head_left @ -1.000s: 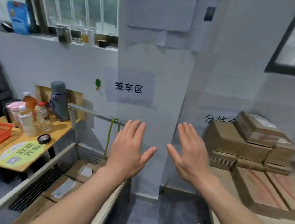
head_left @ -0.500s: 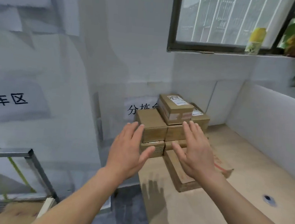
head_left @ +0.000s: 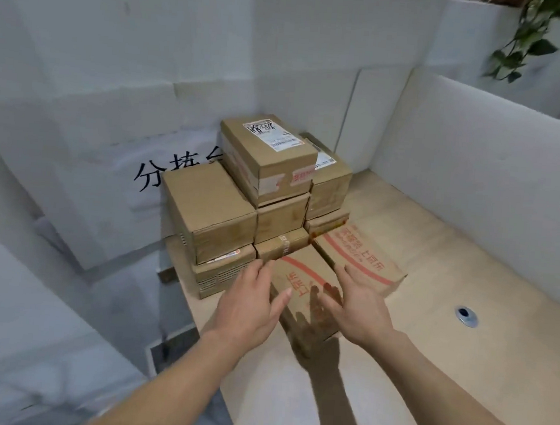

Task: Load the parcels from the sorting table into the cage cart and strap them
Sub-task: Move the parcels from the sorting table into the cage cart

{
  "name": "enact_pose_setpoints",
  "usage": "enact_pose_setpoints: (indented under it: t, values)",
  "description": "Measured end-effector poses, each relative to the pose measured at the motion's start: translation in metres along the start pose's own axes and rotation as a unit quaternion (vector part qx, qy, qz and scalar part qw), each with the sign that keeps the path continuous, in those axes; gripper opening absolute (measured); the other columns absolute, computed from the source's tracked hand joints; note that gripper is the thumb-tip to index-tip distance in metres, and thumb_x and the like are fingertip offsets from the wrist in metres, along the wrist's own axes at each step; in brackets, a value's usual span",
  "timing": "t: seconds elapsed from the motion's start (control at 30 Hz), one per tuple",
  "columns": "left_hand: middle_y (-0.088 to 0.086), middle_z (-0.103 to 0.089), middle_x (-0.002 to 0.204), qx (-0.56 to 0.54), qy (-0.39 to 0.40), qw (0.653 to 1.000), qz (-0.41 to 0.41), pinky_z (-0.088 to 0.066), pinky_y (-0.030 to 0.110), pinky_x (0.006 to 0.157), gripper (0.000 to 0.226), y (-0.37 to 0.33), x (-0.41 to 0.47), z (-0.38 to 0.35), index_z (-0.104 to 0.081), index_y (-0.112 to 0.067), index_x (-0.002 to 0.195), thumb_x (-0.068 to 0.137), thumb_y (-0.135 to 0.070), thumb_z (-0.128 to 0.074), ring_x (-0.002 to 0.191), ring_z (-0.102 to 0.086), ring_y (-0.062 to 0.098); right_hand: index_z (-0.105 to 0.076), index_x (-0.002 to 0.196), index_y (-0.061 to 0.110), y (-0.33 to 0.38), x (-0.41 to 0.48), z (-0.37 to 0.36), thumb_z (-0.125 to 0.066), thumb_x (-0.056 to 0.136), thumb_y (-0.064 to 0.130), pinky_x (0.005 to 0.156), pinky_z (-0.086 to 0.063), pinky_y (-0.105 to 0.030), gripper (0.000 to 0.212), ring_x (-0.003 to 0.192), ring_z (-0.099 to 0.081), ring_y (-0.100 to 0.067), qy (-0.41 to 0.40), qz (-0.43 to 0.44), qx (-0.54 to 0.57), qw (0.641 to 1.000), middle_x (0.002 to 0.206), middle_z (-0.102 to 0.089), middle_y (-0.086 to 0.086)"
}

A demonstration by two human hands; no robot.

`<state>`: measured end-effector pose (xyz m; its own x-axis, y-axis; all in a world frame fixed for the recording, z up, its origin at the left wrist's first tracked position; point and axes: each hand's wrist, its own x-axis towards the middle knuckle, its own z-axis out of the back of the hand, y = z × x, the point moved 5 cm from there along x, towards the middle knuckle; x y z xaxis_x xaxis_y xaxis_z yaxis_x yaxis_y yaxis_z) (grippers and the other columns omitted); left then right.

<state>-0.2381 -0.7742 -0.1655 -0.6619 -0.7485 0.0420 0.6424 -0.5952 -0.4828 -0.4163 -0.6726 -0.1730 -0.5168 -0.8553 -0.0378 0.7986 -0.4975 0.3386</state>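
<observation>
left hand (head_left: 248,305) and right hand (head_left: 361,311) spread, empty, over red-printed box (head_left: 307,271); sign (head_left: 154,175) reads 分拣.

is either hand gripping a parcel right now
No, the left hand and right hand are open with straight fingers by the flat red-printed carton, gripping nothing.

Parcel stack (head_left: 245,206) blocks 12 o'clock; open counter (head_left: 447,326) at 3 o'clock, bounded by white partition (head_left: 493,162); wall (head_left: 80,96) at 10 o'clock.
</observation>
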Motion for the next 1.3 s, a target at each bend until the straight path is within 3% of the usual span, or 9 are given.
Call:
enact_pose_setpoints:
  t: [0.13, 0.23, 0.5, 0.6, 0.73, 0.97, 1.1, 1.2, 1.3]
  values:
    - [-0.005, -0.029, 0.154, -0.027, 0.051, 0.998, 0.015, -0.039, 0.033, 0.106, 0.060, 0.022, 0.024, -0.035, -0.027, -0.028, 0.150, 0.098, -0.058, -0.035, 0.138, -0.032, 0.014, -0.047, 0.114, 0.036, -0.010, 0.030, -0.032, -0.051, 0.088, 0.062, 0.082, -0.050, -0.032, 0.037, 0.103, -0.054, -0.014, 0.041, -0.036, 0.013, 0.998, 0.111, -0.054, 0.012]
    - [-0.001, -0.025, 0.159, -0.034, 0.097, 0.994, 0.019, -0.038, 0.036, 0.110, 0.063, 0.032, 0.034, -0.055, -0.022, -0.026, 0.153, 0.099, -0.057, -0.034, 0.141, -0.032, 0.018, -0.045, 0.110, 0.037, -0.016, 0.044, -0.050, -0.052, 0.085, 0.065, 0.077, -0.049, -0.029, 0.038, 0.096, -0.053, -0.012, 0.063, -0.057, 0.003, 0.996, 0.104, -0.053, 0.012]
    - [0.006, -0.035, 0.144, -0.053, 0.161, 0.984, 0.050, -0.049, 0.030, 0.097, 0.055, 0.048, 0.034, -0.094, -0.028, -0.028, 0.142, 0.097, -0.057, -0.041, 0.124, -0.046, 0.019, -0.040, 0.135, 0.035, -0.023, 0.038, -0.076, -0.059, 0.076, 0.072, 0.086, -0.050, -0.032, 0.072, 0.106, -0.050, -0.018, 0.093, -0.106, -0.018, 0.990, 0.112, -0.045, 0.003]
    - [0.004, -0.028, 0.151, -0.073, 0.171, 0.981, 0.060, -0.047, 0.029, 0.098, 0.063, 0.049, 0.022, -0.101, -0.020, -0.030, 0.148, 0.096, -0.049, -0.051, 0.129, -0.044, 0.018, -0.031, 0.144, 0.039, -0.025, 0.020, -0.086, -0.063, 0.074, 0.073, 0.085, -0.049, -0.031, 0.084, 0.102, -0.054, -0.018, 0.099, -0.131, 0.036, 0.986, 0.109, -0.046, 0.002]
    - [0.001, -0.015, 0.160, -0.126, 0.170, 0.974, 0.079, -0.042, 0.031, 0.106, 0.077, 0.042, 0.001, -0.104, -0.012, -0.028, 0.155, 0.095, -0.038, -0.060, 0.138, -0.035, 0.017, -0.017, 0.154, 0.038, -0.023, -0.007, -0.100, -0.069, 0.079, 0.062, 0.093, -0.047, -0.029, 0.094, 0.111, -0.054, -0.016, 0.120, -0.139, 0.131, 0.974, 0.130, -0.048, 0.000]
    - [-0.010, -0.011, 0.158, -0.145, 0.074, 0.985, 0.051, -0.037, 0.027, 0.109, 0.082, 0.020, -0.058, -0.060, -0.015, -0.030, 0.154, 0.091, -0.041, -0.066, 0.140, -0.029, 0.012, -0.026, 0.150, 0.039, 0.004, -0.064, -0.068, -0.066, 0.081, 0.064, 0.095, -0.046, -0.029, 0.083, 0.120, -0.053, -0.013, 0.018, -0.021, 0.156, 0.987, 0.132, -0.054, 0.006]
    - [-0.008, -0.008, 0.157, -0.117, -0.016, 0.993, 0.026, -0.031, 0.026, 0.111, 0.084, 0.001, -0.099, 0.000, -0.021, -0.025, 0.153, 0.087, -0.046, -0.069, 0.142, -0.020, 0.012, -0.024, 0.152, 0.037, 0.036, -0.092, -0.028, -0.066, 0.080, 0.065, 0.096, -0.046, -0.030, 0.088, 0.121, -0.050, -0.011, -0.031, 0.057, 0.171, 0.983, 0.135, -0.048, 0.004]
    - [-0.006, -0.008, 0.158, -0.106, -0.093, 0.990, 0.024, -0.029, 0.022, 0.108, 0.088, -0.006, -0.140, 0.047, -0.026, -0.025, 0.151, 0.081, -0.047, -0.075, 0.141, -0.025, 0.013, -0.024, 0.154, 0.035, 0.070, -0.116, 0.005, -0.068, 0.079, 0.064, 0.094, -0.046, -0.028, 0.091, 0.121, -0.049, -0.011, -0.071, 0.140, 0.179, 0.971, 0.138, -0.045, 0.002]
    - [0.002, -0.012, 0.158, -0.087, -0.176, 0.980, 0.026, -0.040, 0.038, 0.110, 0.092, 0.000, -0.187, 0.092, -0.032, -0.023, 0.150, 0.075, -0.048, -0.079, 0.139, -0.033, 0.020, -0.028, 0.154, 0.030, 0.111, -0.141, 0.028, -0.071, 0.078, 0.061, 0.090, -0.043, -0.026, 0.092, 0.120, -0.046, -0.011, -0.099, 0.217, 0.192, 0.952, 0.139, -0.045, -0.002]
